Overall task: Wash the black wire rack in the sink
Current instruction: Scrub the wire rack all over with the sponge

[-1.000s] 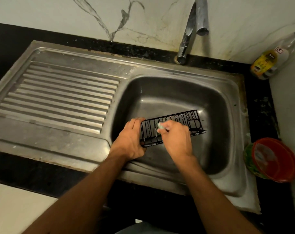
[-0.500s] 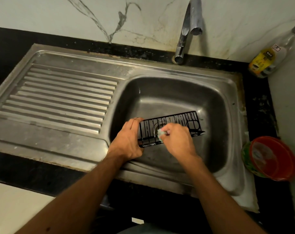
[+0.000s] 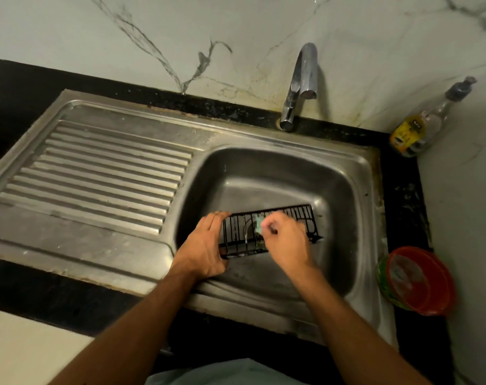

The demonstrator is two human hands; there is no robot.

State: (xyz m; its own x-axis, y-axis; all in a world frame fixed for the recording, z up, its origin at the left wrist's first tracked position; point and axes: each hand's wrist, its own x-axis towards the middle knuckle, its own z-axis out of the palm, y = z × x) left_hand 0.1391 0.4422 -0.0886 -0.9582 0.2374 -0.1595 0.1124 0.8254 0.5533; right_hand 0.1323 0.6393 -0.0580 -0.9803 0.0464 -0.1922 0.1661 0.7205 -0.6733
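Observation:
The black wire rack [image 3: 303,218] lies low in the steel sink [image 3: 355,176], near its front wall. My left hand [image 3: 205,245] grips the rack's left end, thumb underneath. My right hand [image 3: 286,240] is over the rack's middle and pinches a small pale green scrub pad [image 3: 259,226] against the wires. White suds cling to a few wires near the pad. The rack's middle part is hidden under my right hand.
A chrome tap [image 3: 300,84] stands behind the basin; no water runs. The ribbed drainboard [image 3: 102,173] lies to the left. A soap bottle [image 3: 419,126] stands at the back right corner, a red and green tub [image 3: 416,282] on the right counter.
My right hand has rubbed the pad leftward and a little down along the rack. The left hand keeps its hold on the rack's left end.

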